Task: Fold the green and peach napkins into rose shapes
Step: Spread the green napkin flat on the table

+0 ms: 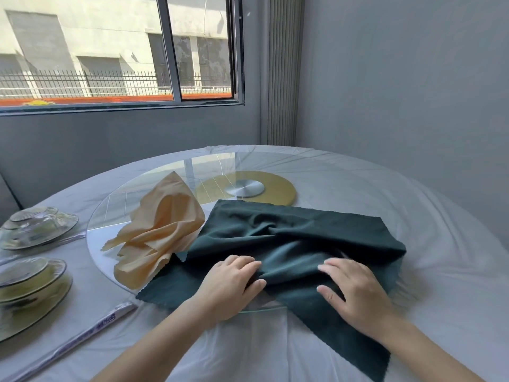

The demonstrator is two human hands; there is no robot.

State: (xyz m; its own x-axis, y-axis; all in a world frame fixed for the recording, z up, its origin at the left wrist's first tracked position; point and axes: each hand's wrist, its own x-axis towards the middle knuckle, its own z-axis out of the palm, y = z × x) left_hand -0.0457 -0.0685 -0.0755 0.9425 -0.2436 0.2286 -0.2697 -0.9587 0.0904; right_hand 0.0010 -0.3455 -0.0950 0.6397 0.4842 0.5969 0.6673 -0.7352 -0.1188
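Round table (429, 216) under white cloth, glass turntable (129, 197) on top. Green napkin (289, 232) lies rumpled across turntable's near edge, one corner trailing onto cloth toward viewer. Left hand (231, 285) pinches raised fold of green napkin between thumb and curled fingers. Right hand (358, 293) rests flat on same napkin, fingers spread, holding nothing. Peach napkin (162, 230) crumpled just left of green, edges touching. Far left: stacked glass dishes (35, 224), wrapped chopsticks (91, 329).
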